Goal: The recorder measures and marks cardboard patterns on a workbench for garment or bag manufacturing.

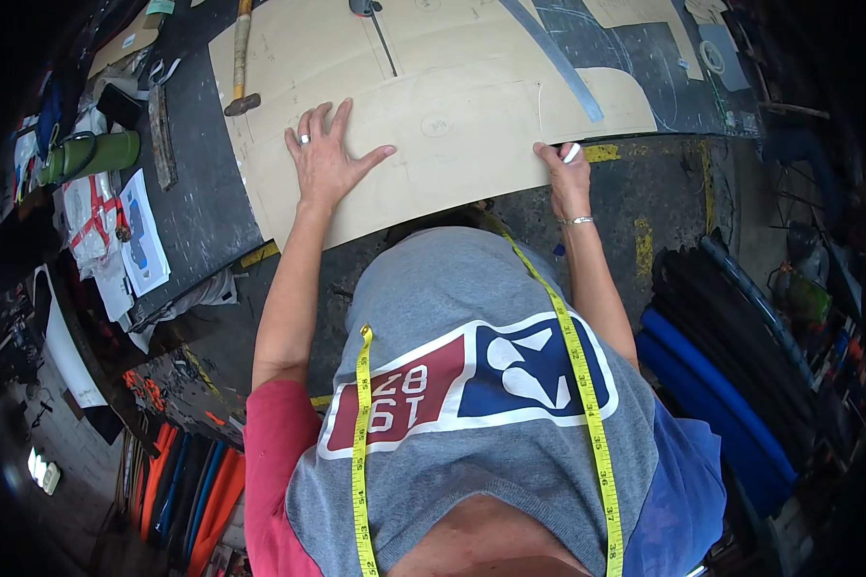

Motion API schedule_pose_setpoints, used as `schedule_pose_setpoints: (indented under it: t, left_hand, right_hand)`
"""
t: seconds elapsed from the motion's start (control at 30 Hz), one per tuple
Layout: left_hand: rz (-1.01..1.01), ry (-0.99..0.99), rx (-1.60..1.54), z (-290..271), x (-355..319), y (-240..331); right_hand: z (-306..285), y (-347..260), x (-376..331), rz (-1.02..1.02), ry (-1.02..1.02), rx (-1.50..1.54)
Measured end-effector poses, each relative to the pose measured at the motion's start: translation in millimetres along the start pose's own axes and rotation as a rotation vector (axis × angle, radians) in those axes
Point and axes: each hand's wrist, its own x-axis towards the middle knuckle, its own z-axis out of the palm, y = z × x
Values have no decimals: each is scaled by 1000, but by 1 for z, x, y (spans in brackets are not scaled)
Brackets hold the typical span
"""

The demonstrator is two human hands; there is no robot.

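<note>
A large tan sheet of pattern card with pencil marks lies on the dark worktable and overhangs its near edge. My left hand rests open on its left part, fingers spread and palm down. At the sheet's near right edge, my right hand is closed, with thumb and fingertip on the border. A short white pen-like stick pokes out between its fingers. Beyond my left hand lies a hammer with a wooden handle. A steel ruler lies across the card to the upper right.
A dark thin-shafted tool lies on the card's far part. On the left stand a green bottle, printed papers and a worn wooden strip. A tape roll is far right. Black and blue material rolls lean at right.
</note>
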Motion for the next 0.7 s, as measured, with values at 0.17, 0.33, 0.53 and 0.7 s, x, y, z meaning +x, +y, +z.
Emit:
schedule_pose_setpoints:
  t: [0.17,0.33,0.53,0.7]
  left_hand:
    - [1,3,3,2,1,1]
    - [-10,1,-4,-4,2,5]
    - [-44,-51,3,-5,1,2]
    - [-65,-107,-45,-7,2,0]
  right_hand:
    - [-3,0,2,25,-10,10]
    - [1,-6,1,29,2,32]
    - [-12,-5,1,-168,129,-440]
    - [-1,-32,7,-534,43,-470]
